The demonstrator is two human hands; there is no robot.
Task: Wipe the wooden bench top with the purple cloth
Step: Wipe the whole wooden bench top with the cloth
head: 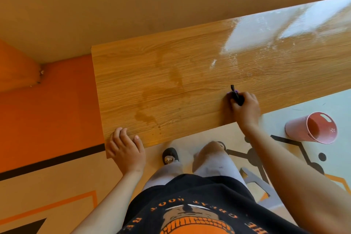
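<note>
Balling the cloth [236,92] tight in the right hand [244,107] could miss the 9 o'clock stain [150,104]; left hand [126,151] flat, open on tabletop [190,66].

Bench top [171,85]: I see a long wood-grain board running from lower left to upper right, near end squared off. Damp, darker streaks curve across its middle; glare whitens the far right stretch.
Cloth [235,92]: I make out only a small purple scrap with a dark part, bunched on the board near its front edge, mostly covered.
</note>
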